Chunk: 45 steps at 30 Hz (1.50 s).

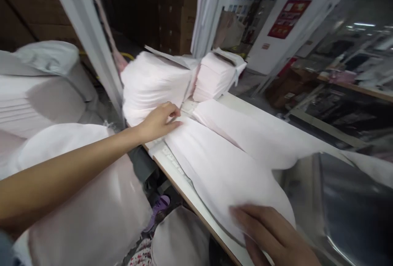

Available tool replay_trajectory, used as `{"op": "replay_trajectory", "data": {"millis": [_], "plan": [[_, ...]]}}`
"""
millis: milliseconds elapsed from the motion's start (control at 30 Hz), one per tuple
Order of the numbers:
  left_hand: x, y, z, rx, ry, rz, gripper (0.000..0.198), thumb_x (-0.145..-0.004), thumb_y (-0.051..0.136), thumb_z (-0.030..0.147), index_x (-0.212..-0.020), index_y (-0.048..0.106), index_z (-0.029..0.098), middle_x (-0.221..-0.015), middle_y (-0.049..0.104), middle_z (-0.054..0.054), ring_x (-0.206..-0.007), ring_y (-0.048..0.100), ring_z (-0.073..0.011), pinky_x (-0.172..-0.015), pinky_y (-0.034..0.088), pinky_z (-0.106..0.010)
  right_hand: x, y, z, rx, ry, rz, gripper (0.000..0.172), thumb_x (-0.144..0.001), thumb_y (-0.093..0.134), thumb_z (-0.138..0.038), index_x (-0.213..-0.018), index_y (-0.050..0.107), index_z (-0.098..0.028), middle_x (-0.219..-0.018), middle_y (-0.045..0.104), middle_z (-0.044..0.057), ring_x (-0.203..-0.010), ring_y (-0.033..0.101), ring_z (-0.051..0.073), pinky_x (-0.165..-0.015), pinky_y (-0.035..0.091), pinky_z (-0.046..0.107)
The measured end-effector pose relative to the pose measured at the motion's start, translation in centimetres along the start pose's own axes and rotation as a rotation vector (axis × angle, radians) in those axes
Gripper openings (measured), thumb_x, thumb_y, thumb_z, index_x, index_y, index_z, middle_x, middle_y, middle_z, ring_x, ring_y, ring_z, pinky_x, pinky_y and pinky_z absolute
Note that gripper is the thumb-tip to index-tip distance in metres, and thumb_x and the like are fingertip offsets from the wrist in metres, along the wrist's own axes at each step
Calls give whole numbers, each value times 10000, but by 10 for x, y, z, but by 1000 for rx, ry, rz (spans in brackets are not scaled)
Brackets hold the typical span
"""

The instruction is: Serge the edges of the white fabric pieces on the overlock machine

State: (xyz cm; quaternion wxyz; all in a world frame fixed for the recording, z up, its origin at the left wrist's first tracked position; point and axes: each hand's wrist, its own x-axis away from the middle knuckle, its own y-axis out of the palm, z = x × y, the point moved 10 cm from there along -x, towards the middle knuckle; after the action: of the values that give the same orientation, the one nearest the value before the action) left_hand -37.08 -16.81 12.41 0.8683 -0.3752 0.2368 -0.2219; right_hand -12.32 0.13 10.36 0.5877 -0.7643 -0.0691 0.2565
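Note:
A long white fabric piece (227, 163) with a rounded near end lies along the narrow table. My left hand (161, 121) reaches across to its far end, fingers curled and thumb against them, closed on the cloth's edge. At the near rounded end is my right hand (270, 233), slightly blurred, its fingers over the cloth and the thumb low by the edge, gripping it. A second white fabric piece (254, 128) lies alongside, to the right. Just beyond my left hand stands a thick stack of folded white fabric (156, 81).
Another fabric stack (215, 75) stands at the table's far end, near a metal post (210, 12). More piles (46, 89) are on the left. A dark glossy machine cover or panel (356, 208) is close on the right. The table edge (184, 198) runs diagonally; a purple shoe (159, 206) shows below.

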Motion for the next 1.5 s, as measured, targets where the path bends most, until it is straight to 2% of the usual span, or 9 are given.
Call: {"op": "replay_trajectory", "data": {"millis": [267,500,667,800,867,933,1067,1200,1500], "plan": [[34,25,11,-207,263,-30,331,-924,416,420,-1085,628,223,-1146,651,-82,-1101,582,-267,-983,421,-370,-18,1,27,-580,412,-132,163,-856,534,-122,-930,653,-207,-961,602,62,-884,559,193,-808,476,320],[39,23,17,-297,228,-103,436,-926,424,511,-1178,624,217,-1270,621,-49,-1154,554,-249,-1018,377,-331,18,23,76,-1560,926,556,208,-850,604,-332,-1028,650,-234,-970,674,-3,-894,609,163,-786,469,237],[7,-7,17,1,-99,-75,328,-745,672,508,-821,693,190,-831,678,35,-828,584,-191,-822,432,-263,25,15,62,-1640,934,632,290,-809,625,-353,-1072,643,-231,-1012,714,30,-891,645,220,-776,501,312],[0,-30,72,323,-112,104,311,-865,503,526,-941,592,238,-843,667,42,-784,599,-167,-742,481,-293,66,-16,43,-1522,835,587,372,-750,610,-581,-935,663,-263,-986,691,65,-868,639,260,-726,511,353],[6,-7,119,457,-74,33,277,-839,555,515,-943,589,260,-819,669,42,-690,604,-155,-655,490,-287,78,-22,27,-1540,728,473,404,-670,675,-620,-836,658,-252,-943,667,76,-840,630,254,-745,506,358],[23,57,180,420,28,-342,272,-753,675,493,-824,650,232,-735,668,29,-586,586,-150,-520,436,-240,82,-21,15,-1625,659,396,444,-677,707,-575,-989,641,-266,-1006,644,65,-886,620,231,-828,488,364],[65,147,264,237,301,-667,295,-801,631,499,-709,630,219,-617,587,43,-568,518,-127,-474,324,-211,95,-26,22,-1512,754,514,335,-812,676,-399,-1110,592,-271,-963,626,19,-887,580,170,-807,463,286],[76,174,263,270,212,-651,322,-760,671,517,-692,590,212,-606,538,45,-565,481,-129,-494,330,-212,137,-27,38,-1340,937,713,212,-853,631,-424,-884,634,-215,-771,592,-10,-709,513,133,-623,406,229],[97,189,241,546,-74,-569,271,-782,660,421,-648,599,193,-595,487,41,-549,409,-98,-511,332,-202,189,-31,51,-1122,1056,736,271,-829,632,-473,-798,673,-206,-696,599,-6,-635,496,138,-542,371,239]]}}
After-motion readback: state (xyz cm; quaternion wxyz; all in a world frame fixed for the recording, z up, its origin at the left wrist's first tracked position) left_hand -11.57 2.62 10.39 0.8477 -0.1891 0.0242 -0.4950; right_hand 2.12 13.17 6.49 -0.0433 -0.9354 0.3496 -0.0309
